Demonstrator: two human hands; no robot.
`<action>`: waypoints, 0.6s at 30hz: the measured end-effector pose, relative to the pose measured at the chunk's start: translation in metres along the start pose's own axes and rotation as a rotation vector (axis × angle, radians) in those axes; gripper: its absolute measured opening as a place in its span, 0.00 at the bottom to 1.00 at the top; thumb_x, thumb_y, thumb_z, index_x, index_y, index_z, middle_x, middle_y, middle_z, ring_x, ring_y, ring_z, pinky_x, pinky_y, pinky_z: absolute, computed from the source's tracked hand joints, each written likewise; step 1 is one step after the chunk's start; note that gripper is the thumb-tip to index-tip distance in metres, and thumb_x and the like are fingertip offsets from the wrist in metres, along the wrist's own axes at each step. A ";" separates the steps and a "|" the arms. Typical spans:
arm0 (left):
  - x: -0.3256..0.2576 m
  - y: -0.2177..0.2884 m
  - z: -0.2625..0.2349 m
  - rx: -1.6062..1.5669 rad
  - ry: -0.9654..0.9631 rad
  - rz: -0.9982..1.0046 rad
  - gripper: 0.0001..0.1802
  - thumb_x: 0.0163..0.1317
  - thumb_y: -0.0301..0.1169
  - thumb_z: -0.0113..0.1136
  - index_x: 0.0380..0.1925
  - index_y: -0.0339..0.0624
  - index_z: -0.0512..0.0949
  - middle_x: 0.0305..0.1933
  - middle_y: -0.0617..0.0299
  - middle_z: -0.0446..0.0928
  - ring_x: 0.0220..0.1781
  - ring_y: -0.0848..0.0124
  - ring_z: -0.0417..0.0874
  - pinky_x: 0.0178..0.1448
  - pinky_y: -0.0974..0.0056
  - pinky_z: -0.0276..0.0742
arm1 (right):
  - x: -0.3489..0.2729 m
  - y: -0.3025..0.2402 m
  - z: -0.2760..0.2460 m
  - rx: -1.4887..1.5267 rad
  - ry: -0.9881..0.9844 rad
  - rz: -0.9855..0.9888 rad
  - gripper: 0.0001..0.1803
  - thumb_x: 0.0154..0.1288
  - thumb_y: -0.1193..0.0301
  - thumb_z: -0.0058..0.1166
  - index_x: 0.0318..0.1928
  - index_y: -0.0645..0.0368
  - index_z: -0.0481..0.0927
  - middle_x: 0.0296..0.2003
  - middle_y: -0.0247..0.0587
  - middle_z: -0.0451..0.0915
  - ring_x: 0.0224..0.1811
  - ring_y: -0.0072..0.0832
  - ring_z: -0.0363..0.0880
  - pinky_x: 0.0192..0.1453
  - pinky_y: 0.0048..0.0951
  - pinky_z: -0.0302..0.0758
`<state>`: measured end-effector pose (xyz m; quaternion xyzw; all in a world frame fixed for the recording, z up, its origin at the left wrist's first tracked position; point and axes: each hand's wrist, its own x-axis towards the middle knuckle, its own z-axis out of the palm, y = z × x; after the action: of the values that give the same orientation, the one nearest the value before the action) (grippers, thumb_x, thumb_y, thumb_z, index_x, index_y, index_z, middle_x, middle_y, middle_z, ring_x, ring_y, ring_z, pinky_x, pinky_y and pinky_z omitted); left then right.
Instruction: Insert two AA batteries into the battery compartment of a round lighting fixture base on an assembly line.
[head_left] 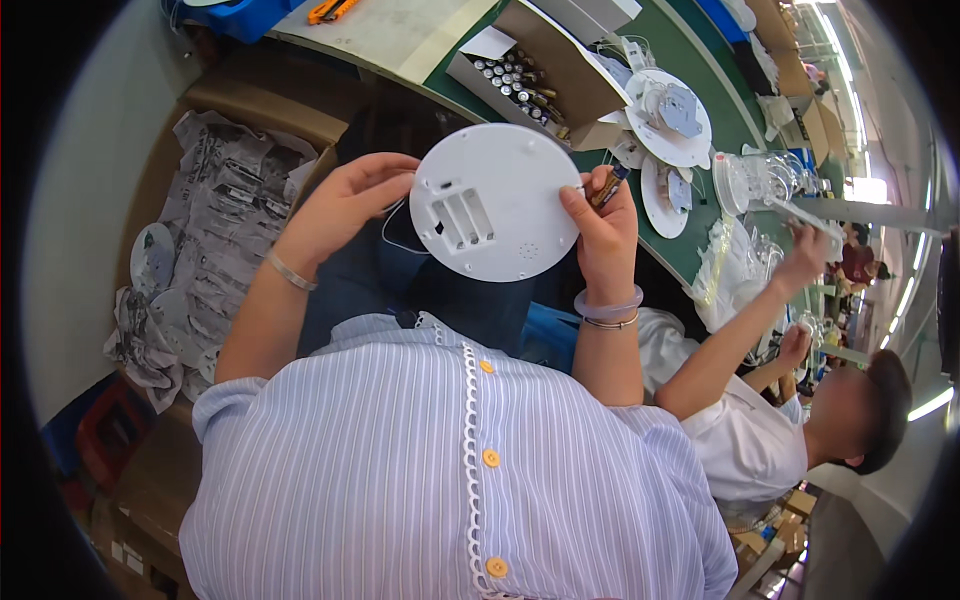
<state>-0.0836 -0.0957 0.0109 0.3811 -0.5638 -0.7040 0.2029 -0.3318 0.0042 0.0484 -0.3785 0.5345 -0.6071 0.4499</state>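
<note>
A round white plastic housing (520,200) is held up in front of my chest, its face with a battery compartment (462,218) turned toward me. No batteries show in the compartment slots. My left hand (365,190) pinches the housing's left edge, fingertips partly hidden behind it. A thin white wire (392,235) hangs below those fingers. My right hand (607,235) grips the right edge, thumb on the face. Between that hand's fingers sits a dark battery with a copper-coloured end (609,187), sticking out past the rim.
Beyond the housing, an open carton of batteries (515,85) stands on the green bench (455,62). Several white discs with fittings (680,125) lie to its right. At left is a cardboard box with crumpled paper (235,165). A co-worker (745,435) works on the right.
</note>
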 end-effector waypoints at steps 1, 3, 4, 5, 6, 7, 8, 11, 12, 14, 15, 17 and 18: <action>0.003 -0.002 -0.006 -0.008 -0.024 -0.012 0.20 0.63 0.39 0.49 0.53 0.44 0.69 0.47 0.66 0.75 0.49 0.78 0.75 0.46 0.73 0.70 | 0.000 -0.001 -0.002 -0.058 -0.006 -0.001 0.14 0.55 0.81 0.56 0.33 0.56 0.62 0.31 0.34 0.72 0.32 0.17 0.70 0.37 0.17 0.68; 0.006 -0.007 -0.018 -0.012 -0.050 -0.057 0.20 0.64 0.41 0.47 0.53 0.45 0.69 0.46 0.64 0.76 0.49 0.76 0.75 0.45 0.71 0.71 | 0.002 -0.001 -0.004 -0.064 -0.042 0.011 0.15 0.54 0.81 0.57 0.33 0.56 0.62 0.31 0.34 0.72 0.32 0.17 0.70 0.36 0.17 0.68; 0.007 -0.008 -0.026 -0.187 -0.175 -0.086 0.21 0.65 0.44 0.44 0.54 0.46 0.69 0.43 0.62 0.78 0.49 0.75 0.76 0.44 0.70 0.71 | 0.003 -0.001 -0.006 -0.059 -0.040 0.016 0.16 0.53 0.80 0.57 0.33 0.56 0.62 0.31 0.34 0.72 0.32 0.17 0.71 0.36 0.17 0.68; 0.010 -0.009 -0.034 -0.245 -0.220 -0.166 0.22 0.65 0.44 0.43 0.54 0.46 0.68 0.42 0.61 0.78 0.49 0.74 0.76 0.44 0.70 0.71 | 0.004 0.000 -0.007 -0.053 -0.038 0.024 0.16 0.53 0.80 0.58 0.33 0.56 0.62 0.31 0.34 0.72 0.32 0.17 0.71 0.36 0.16 0.69; 0.013 -0.007 -0.045 -0.313 -0.296 -0.194 0.22 0.65 0.45 0.43 0.54 0.46 0.68 0.42 0.61 0.78 0.48 0.74 0.76 0.44 0.70 0.71 | 0.004 -0.002 -0.009 -0.037 -0.039 0.045 0.16 0.53 0.80 0.58 0.33 0.56 0.62 0.31 0.33 0.72 0.32 0.16 0.71 0.35 0.16 0.68; 0.016 -0.006 -0.053 -0.350 -0.327 -0.249 0.23 0.65 0.45 0.43 0.55 0.47 0.68 0.41 0.61 0.79 0.48 0.74 0.76 0.44 0.70 0.71 | 0.004 -0.003 -0.011 -0.023 -0.042 0.047 0.16 0.53 0.80 0.58 0.33 0.56 0.62 0.30 0.33 0.73 0.32 0.17 0.71 0.35 0.16 0.68; 0.019 -0.007 -0.055 -0.358 -0.235 -0.269 0.23 0.66 0.45 0.40 0.54 0.44 0.68 0.39 0.60 0.80 0.49 0.73 0.76 0.49 0.67 0.70 | 0.005 -0.004 -0.014 -0.028 -0.060 0.052 0.16 0.53 0.80 0.58 0.33 0.56 0.62 0.30 0.33 0.73 0.31 0.17 0.71 0.35 0.16 0.69; 0.025 -0.017 -0.038 -0.022 0.016 -0.115 0.23 0.66 0.43 0.39 0.53 0.40 0.69 0.42 0.59 0.79 0.51 0.73 0.75 0.56 0.65 0.67 | 0.006 -0.007 -0.018 -0.020 -0.092 0.070 0.15 0.53 0.80 0.58 0.33 0.56 0.63 0.30 0.34 0.73 0.31 0.17 0.72 0.35 0.16 0.68; 0.026 -0.020 -0.028 -0.029 -0.030 0.029 0.24 0.66 0.43 0.40 0.52 0.37 0.69 0.47 0.56 0.76 0.53 0.73 0.73 0.62 0.63 0.62 | 0.007 -0.006 -0.018 -0.016 -0.098 0.081 0.15 0.53 0.80 0.58 0.33 0.56 0.63 0.31 0.34 0.74 0.31 0.17 0.72 0.34 0.16 0.68; 0.031 -0.026 0.001 -0.465 -0.349 0.119 0.26 0.66 0.43 0.41 0.55 0.34 0.66 0.55 0.55 0.70 0.57 0.70 0.71 0.62 0.63 0.62 | 0.008 -0.003 -0.015 0.011 -0.098 0.102 0.16 0.53 0.80 0.59 0.33 0.55 0.62 0.31 0.34 0.74 0.31 0.17 0.72 0.34 0.16 0.68; 0.031 -0.028 0.016 -0.608 -0.508 0.059 0.26 0.65 0.42 0.42 0.56 0.33 0.64 0.57 0.55 0.69 0.57 0.69 0.71 0.62 0.63 0.62 | 0.009 0.000 -0.013 0.024 -0.098 0.115 0.17 0.52 0.80 0.59 0.33 0.55 0.62 0.31 0.34 0.74 0.31 0.17 0.72 0.34 0.16 0.68; 0.023 -0.030 0.036 -0.621 -0.591 -0.035 0.26 0.65 0.40 0.45 0.57 0.33 0.62 0.57 0.55 0.68 0.57 0.68 0.71 0.61 0.64 0.65 | 0.012 0.005 -0.009 -0.097 -0.037 0.066 0.08 0.61 0.74 0.52 0.32 0.57 0.65 0.31 0.32 0.73 0.31 0.15 0.70 0.35 0.16 0.68; 0.024 -0.030 0.043 -0.687 -0.544 -0.164 0.26 0.65 0.39 0.46 0.57 0.34 0.62 0.56 0.54 0.69 0.56 0.68 0.72 0.60 0.64 0.67 | 0.014 0.007 -0.007 -0.166 0.036 0.033 0.06 0.63 0.72 0.49 0.32 0.58 0.67 0.31 0.32 0.73 0.30 0.14 0.69 0.35 0.15 0.67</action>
<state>-0.1271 -0.0770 -0.0214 0.1359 -0.2977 -0.9390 0.1054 -0.3415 -0.0068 0.0404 -0.3949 0.5971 -0.5599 0.4172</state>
